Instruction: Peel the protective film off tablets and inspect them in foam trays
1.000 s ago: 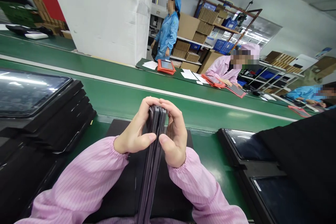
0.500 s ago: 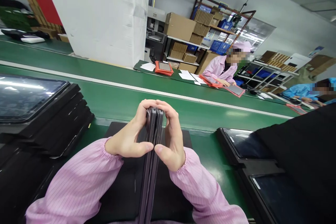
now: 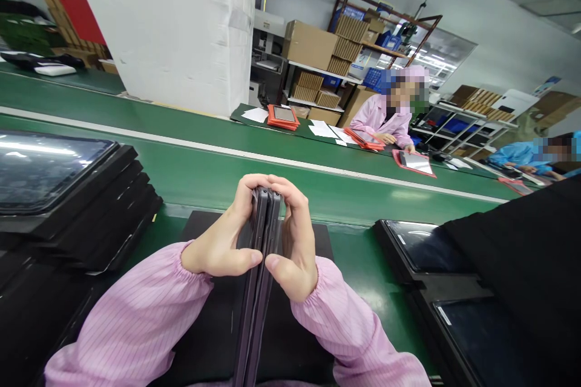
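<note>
Tablets [image 3: 250, 296] on edge, clamped between both hands [image 3: 227, 243], fingers [image 3: 293, 193] arched over top, thumbs [image 3: 247, 260] nearly meeting.

I see white pillar [image 3: 181, 30] ahead | cardboard box [image 3: 309, 45] on shelf [image 3: 323, 72] | papers [image 3: 323, 129] near person in pink [image 3: 385, 113] | person in blue [image 3: 514, 152], far right

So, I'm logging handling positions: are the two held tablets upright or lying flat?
Upright: the two held tablets stand on edge side by side, narrow sides toward the camera, neither lying flat.
</note>
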Demonstrator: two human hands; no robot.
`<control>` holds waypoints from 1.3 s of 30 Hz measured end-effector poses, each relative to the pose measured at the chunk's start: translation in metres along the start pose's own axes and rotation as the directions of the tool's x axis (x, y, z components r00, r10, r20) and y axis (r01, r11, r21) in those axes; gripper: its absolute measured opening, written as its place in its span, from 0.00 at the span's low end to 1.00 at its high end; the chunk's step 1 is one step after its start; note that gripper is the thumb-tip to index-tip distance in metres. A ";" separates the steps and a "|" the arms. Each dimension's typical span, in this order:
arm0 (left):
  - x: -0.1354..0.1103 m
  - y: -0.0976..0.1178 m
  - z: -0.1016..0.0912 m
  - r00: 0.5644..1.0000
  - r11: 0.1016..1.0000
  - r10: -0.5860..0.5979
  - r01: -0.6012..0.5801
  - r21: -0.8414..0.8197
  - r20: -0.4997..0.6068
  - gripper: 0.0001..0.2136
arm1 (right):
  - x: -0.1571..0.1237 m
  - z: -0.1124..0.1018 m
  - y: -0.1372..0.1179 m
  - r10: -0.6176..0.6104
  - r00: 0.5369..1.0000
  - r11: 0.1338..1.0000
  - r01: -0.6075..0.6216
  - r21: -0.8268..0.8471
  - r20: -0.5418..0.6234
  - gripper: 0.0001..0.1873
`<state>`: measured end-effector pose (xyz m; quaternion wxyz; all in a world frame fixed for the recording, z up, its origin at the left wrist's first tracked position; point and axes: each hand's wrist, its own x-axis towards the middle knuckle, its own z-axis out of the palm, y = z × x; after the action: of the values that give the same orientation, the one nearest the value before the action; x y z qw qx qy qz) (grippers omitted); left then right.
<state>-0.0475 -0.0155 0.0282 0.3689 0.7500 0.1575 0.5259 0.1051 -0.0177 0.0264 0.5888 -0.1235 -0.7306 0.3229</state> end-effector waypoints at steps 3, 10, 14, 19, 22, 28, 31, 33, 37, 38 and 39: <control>0.000 0.001 0.006 0.999 0.999 -0.012 0.010 -0.036 -0.051 0.29 | 0.000 0.001 -0.002 0.042 0.998 0.999 -0.041 0.012 -0.040 0.31; 0.002 0.002 0.023 0.983 0.997 0.003 -0.017 -0.074 -0.184 0.18 | -0.001 0.008 -0.014 0.085 0.980 0.996 -0.086 -0.002 -0.178 0.19; 0.002 0.002 0.024 0.981 0.998 -0.008 -0.004 -0.061 -0.194 0.18 | -0.001 0.008 -0.016 0.099 0.978 0.995 -0.095 0.031 -0.184 0.19; 0.003 0.003 0.027 0.976 0.998 -0.016 0.004 -0.057 -0.217 0.18 | -0.001 0.007 -0.016 0.086 0.977 0.996 -0.085 0.014 -0.193 0.19; 0.003 0.004 0.029 0.975 0.999 -0.003 -0.005 -0.036 -0.220 0.17 | -0.001 0.008 -0.018 0.082 0.976 0.997 -0.079 0.022 -0.202 0.18; 0.000 0.006 0.032 0.972 0.997 0.028 -0.012 0.071 -0.235 0.19 | -0.004 0.010 -0.021 0.104 0.964 0.994 -0.104 0.012 -0.243 0.17; 0.000 0.007 0.034 0.968 0.995 0.029 -0.004 0.099 -0.250 0.19 | -0.005 0.011 -0.021 0.098 0.966 0.994 -0.107 -0.023 -0.237 0.17; 0.000 0.007 0.036 0.962 0.992 0.043 -0.010 0.123 -0.271 0.19 | -0.006 0.013 -0.021 0.080 0.967 0.996 -0.089 -0.024 -0.244 0.17; -0.001 0.004 0.044 0.937 0.985 0.100 -0.046 0.165 -0.335 0.18 | -0.008 0.017 -0.023 0.082 0.959 0.997 -0.076 0.030 -0.273 0.17; -0.001 0.003 0.046 0.930 0.986 0.105 -0.052 0.156 -0.354 0.18 | -0.009 0.018 -0.023 0.094 0.956 0.996 -0.087 0.037 -0.276 0.17; -0.001 0.002 0.048 0.923 0.989 0.100 -0.051 0.138 -0.371 0.18 | -0.009 0.018 -0.024 0.106 0.955 0.994 -0.098 0.041 -0.277 0.18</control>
<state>-0.0046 -0.0358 0.0207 0.2633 0.6622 0.2291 0.6631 0.0958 -0.0470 0.0321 0.6699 -0.1974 -0.6285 0.3423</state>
